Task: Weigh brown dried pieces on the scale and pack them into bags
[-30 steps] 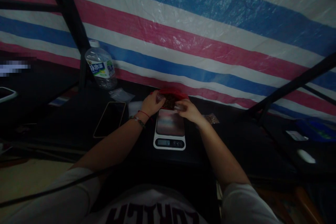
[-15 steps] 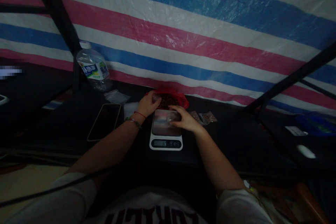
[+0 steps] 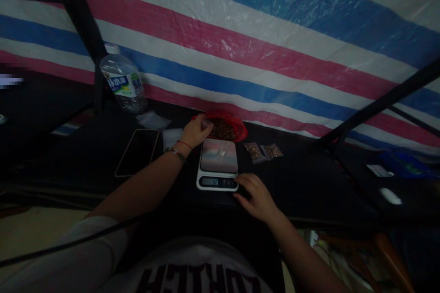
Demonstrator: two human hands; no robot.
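My left hand is closed at the left edge of a red plastic bag, its fingers round a small translucent plastic item whose kind is unclear. Brown granules or seeds fill the open red bag. In front of it stands a white kitchen scale with a small clear object on its shiny plate; the display digits are too blurred to read. My right hand holds nothing, fingers apart, with fingertips at the right end of the scale's button panel.
Two small filled zip bags lie right of the scale. To the left are a phone, clear plastic bags and a large plastic bottle. A white mouse-shaped thing lies far right. Dark metal bars and a striped tarp rise behind.
My right hand has moved off the scale's plate, down and right to its button panel, leaving the small clear object on the plate. My left hand stays at the red bag.
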